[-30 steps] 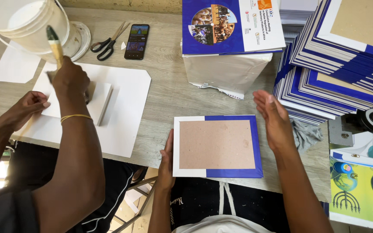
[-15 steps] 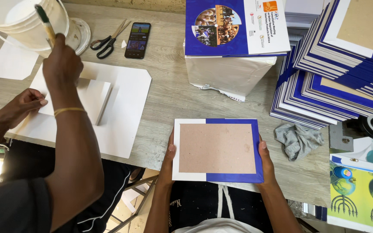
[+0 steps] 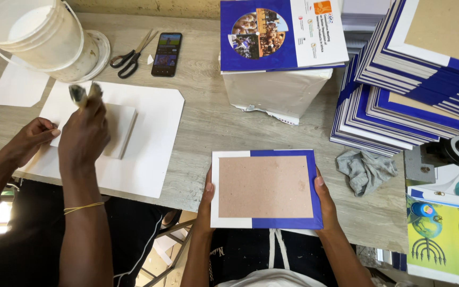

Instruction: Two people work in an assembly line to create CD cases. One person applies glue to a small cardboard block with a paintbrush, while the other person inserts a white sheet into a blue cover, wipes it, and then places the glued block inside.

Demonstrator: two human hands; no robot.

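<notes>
Both hands had closed in since the earlier frame: left hand point(image 3: 206, 197) and right hand point(image 3: 325, 199) gripped the board cover point(image 3: 265, 187) by its side edges at the table's point(image 3: 208, 122) near edge (cardboard face up). Squaring looked under way; next called for steady, even handling.

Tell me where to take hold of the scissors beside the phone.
Grip the scissors by the dark handle loops at their lower-left end, coming in from the bucket side. They lie flat, blades pointing up-right toward the phone, so the loops are the safe end.
</notes>
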